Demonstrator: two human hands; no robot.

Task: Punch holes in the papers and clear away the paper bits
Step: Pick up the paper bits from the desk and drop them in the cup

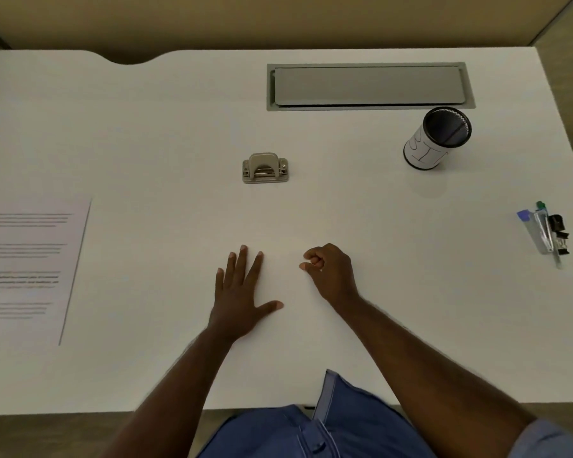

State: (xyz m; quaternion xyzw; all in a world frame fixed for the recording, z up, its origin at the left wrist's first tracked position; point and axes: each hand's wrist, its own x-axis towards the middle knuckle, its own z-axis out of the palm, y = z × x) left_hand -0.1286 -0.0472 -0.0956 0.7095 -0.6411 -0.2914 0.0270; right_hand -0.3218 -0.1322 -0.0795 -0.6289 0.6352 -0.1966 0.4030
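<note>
Small grey metal two-hole punch point(265, 168) sat mid-desk on the white desk point(166, 133), untouched, well apart from both hands. White printed paper sheets point(27, 269) lay at the left edge, partly cut off by the frame. Left hand point(239, 292) lay flat, fingers spread, palm down. Right hand point(328, 271) rested just beside it, fingers curled in, holding nothing visible. Black mesh pen cup with white paper wrap point(435, 138) stood far right; pens and black binder clips point(548, 231) near the right edge.

White desk point(146, 133), grey cable hatch point(370, 86), black mesh pen cup point(436, 137), pens and binder clips point(547, 231) at right edge
</note>
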